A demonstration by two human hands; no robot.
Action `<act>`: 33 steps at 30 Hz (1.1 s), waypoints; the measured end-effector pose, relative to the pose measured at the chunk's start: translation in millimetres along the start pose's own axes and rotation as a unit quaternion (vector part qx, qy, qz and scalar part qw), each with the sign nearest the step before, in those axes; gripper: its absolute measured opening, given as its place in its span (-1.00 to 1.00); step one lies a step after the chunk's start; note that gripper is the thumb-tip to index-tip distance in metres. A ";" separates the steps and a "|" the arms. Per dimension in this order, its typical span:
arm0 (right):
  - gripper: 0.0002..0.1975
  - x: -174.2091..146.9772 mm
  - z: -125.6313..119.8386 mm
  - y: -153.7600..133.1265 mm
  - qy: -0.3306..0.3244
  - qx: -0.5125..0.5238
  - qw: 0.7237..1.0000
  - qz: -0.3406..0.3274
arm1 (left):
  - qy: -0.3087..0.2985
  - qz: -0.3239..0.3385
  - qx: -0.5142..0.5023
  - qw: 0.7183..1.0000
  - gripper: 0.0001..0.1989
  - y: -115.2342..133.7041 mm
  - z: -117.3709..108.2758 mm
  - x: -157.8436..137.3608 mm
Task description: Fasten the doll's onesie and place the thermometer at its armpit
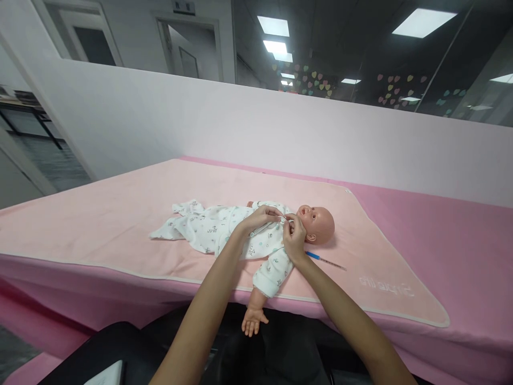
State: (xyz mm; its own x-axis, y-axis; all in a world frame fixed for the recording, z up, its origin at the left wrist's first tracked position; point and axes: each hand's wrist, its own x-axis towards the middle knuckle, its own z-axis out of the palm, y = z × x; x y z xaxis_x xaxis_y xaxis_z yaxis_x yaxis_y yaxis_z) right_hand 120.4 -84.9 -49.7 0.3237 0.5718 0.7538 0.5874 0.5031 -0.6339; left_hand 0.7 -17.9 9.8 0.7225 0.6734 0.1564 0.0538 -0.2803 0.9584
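Between the centre and near right corner of your peach fabric mat with pale piping (132, 203), near its front edge, lies 1 slim stick with a blue end (320, 259). Pink cloth (473, 240) shows past the right edge. Beyond the far edge you face a white wall (280, 128), topped by dark glass (348, 32) with pastel heart-shaped stickers (314, 75).

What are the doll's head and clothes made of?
The doll's head looks like smooth plastic or vinyl, with a soft sheen. Its clothes seem to be matt, printed fabric, perhaps cotton, since they wrinkle and fold softly.
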 end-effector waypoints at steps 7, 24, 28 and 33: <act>-0.83 1.9 -0.1 -1.9 0.020 -0.018 1.000 -0.013 | -0.001 -0.001 0.001 1.000 -0.87 0.6 1.9 0.1; -0.76 3.8 0.3 1.2 -0.045 -0.065 0.997 -0.026 | 0.035 0.014 -0.119 0.992 -0.73 -9.9 4.0 2.5; -0.78 3.7 0.0 1.1 -0.023 -0.044 0.999 -0.007 | -0.013 0.024 -0.055 0.998 -0.61 -4.7 -3.0 -3.8; -0.78 2.9 1.2 2.0 0.000 -0.053 0.998 -0.014 | -0.035 0.003 -0.008 0.999 -0.49 -1.5 -24.6 -18.5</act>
State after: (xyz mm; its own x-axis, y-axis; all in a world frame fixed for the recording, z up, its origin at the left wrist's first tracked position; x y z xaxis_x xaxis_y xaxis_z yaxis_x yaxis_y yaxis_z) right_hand 121.7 -81.4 -49.0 0.3062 0.5580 0.7713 0.6719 0.4473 -0.5903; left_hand -29.7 -13.0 11.3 0.7689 0.6226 0.1459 0.0385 -0.2729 0.9613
